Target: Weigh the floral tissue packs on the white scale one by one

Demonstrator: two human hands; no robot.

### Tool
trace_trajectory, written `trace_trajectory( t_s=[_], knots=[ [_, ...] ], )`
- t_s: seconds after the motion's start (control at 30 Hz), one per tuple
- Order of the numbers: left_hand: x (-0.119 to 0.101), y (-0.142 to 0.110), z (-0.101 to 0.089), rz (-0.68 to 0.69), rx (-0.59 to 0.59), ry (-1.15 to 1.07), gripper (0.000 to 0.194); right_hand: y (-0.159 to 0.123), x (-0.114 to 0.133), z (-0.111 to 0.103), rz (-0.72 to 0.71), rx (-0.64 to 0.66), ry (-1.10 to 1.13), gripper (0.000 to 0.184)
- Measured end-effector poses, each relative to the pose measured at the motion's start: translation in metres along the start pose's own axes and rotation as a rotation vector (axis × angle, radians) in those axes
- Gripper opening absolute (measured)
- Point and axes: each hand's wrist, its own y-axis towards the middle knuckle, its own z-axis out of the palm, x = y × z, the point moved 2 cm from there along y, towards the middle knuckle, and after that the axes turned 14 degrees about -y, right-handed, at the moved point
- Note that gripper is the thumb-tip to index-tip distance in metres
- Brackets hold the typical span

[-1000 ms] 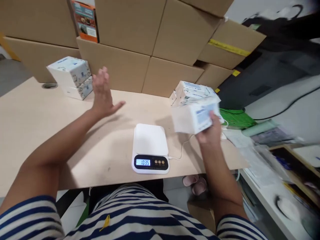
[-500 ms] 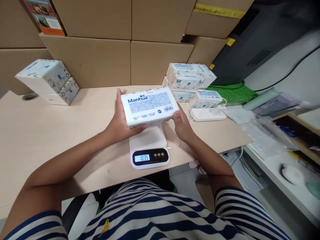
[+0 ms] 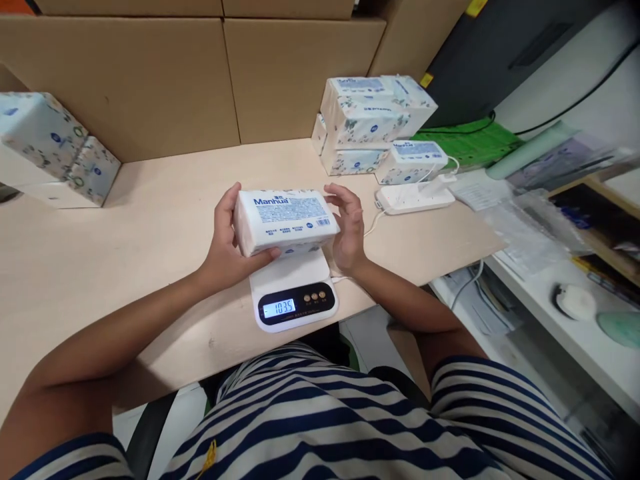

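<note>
A white tissue pack [image 3: 283,219] printed "Manhua" rests low over the platform of a small white kitchen scale [image 3: 294,291] at the desk's near edge. My left hand [image 3: 229,240] is closed round the pack's left end, thumb underneath. On the pack's right end my right hand [image 3: 345,229] lies with its fingers curled against it. The scale's lit display reads 103.5.
More tissue packs are stacked at the back right [image 3: 373,120] and at the far left [image 3: 47,150]. A white power strip [image 3: 413,197] with a plug lies right of the scale. Cardboard boxes [image 3: 175,73] wall the desk's back. A cluttered shelf [image 3: 575,233] stands on the right.
My right hand brought a pack from the right stack; both hands took it and lowered it toward the scale. The view has tilted down and the display still reads 103.5.
</note>
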Motion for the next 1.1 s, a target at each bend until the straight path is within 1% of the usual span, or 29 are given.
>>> trace_trajectory(
  t_s=[0.1,0.23,0.3,0.37,0.43,0.53,0.6,0.63,0.73,0.8,0.93,1.0,1.1],
  knots=[
    [0.004,-0.002,0.002,-0.012,0.01,-0.008,0.13,-0.001,0.002,0.003,-0.02,0.106,0.085,0.089],
    [0.012,-0.008,0.004,-0.025,0.068,0.008,0.141,0.0,-0.002,0.002,0.057,0.258,0.124,0.09],
    [0.019,-0.012,0.003,-0.049,0.11,-0.031,0.143,0.0,-0.005,0.002,0.069,0.296,0.103,0.093],
    [0.025,-0.014,0.001,-0.087,0.108,-0.127,0.136,0.001,-0.008,0.002,0.058,0.29,0.11,0.094],
    [0.028,-0.013,0.0,-0.15,0.038,-0.272,0.122,0.004,-0.01,0.002,0.054,0.27,0.152,0.094],
    [0.021,-0.007,0.007,-0.265,-0.14,-0.502,0.102,0.007,-0.007,0.002,0.119,0.284,0.226,0.101],
    [0.009,-0.001,0.017,-0.291,-0.231,-0.624,0.091,0.006,0.0,0.003,0.211,0.328,0.269,0.104],
    [0.003,0.002,0.023,-0.29,-0.251,-0.672,0.086,0.006,0.004,0.003,0.258,0.357,0.295,0.104],
    [-0.012,0.007,0.036,-0.27,-0.235,-0.753,0.076,0.002,0.015,0.005,0.355,0.42,0.376,0.105],
    [-0.016,0.007,0.04,-0.262,-0.209,-0.756,0.072,0.001,0.019,0.006,0.366,0.431,0.397,0.105],
    [-0.016,0.003,0.04,-0.271,-0.148,-0.757,0.08,0.002,0.018,0.011,0.324,0.417,0.35,0.104],
    [-0.014,0.002,0.04,-0.286,-0.137,-0.773,0.084,0.003,0.018,0.012,0.317,0.407,0.317,0.108],
    [-0.014,0.002,0.041,-0.314,-0.155,-0.805,0.088,0.003,0.02,0.011,0.311,0.42,0.237,0.117]
  ],
)
